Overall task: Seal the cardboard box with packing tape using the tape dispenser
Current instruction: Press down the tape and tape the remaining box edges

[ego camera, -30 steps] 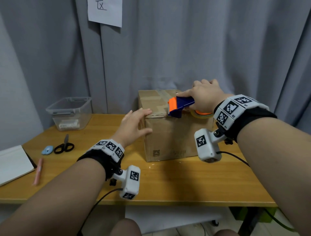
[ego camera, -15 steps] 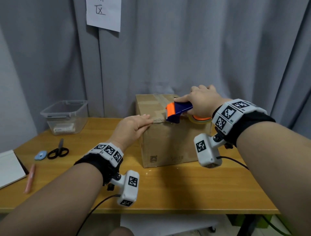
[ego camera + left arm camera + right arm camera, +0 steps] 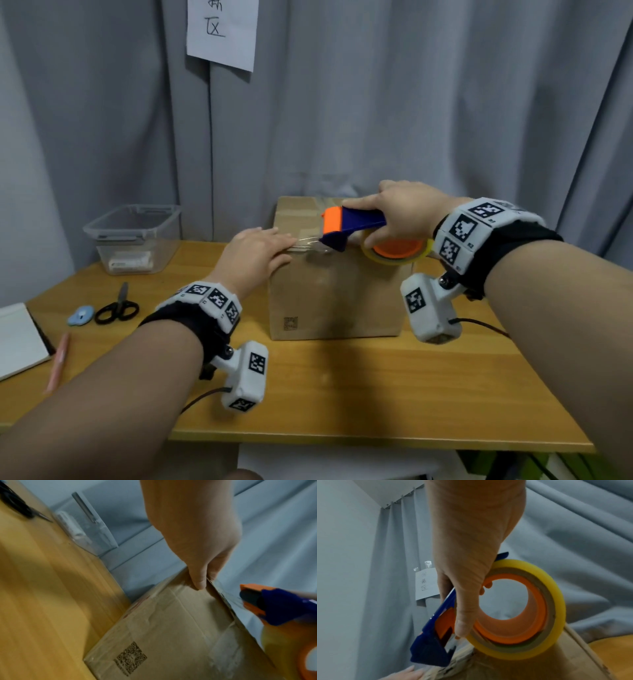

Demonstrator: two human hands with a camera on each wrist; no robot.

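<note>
A brown cardboard box [image 3: 335, 294] stands on the wooden table [image 3: 342, 394]. My right hand [image 3: 400, 214] grips a blue and orange tape dispenser [image 3: 352, 228] with a yellowish tape roll [image 3: 397, 251], held over the box's top near its front edge. Clear tape [image 3: 308, 244] stretches from the dispenser's mouth leftward to my left hand [image 3: 257, 253]. That hand lies flat on the box's front left top edge with straight fingers, thumb down the front face [image 3: 197, 580]. In the right wrist view the dispenser [image 3: 436, 639] and roll [image 3: 530, 609] sit just above the box top [image 3: 513, 669].
A clear plastic bin [image 3: 132, 236] stands at the back left. Black scissors [image 3: 116, 308], a small blue item [image 3: 80, 315], a pink pen [image 3: 58, 365] and a white notebook [image 3: 19, 339] lie at the left. A grey curtain [image 3: 376, 102] hangs close behind the box.
The right hand has drawn the dispenser rightward along the box top, pulling out tape. The left hand has flattened onto the box's front left edge over the tape end.
</note>
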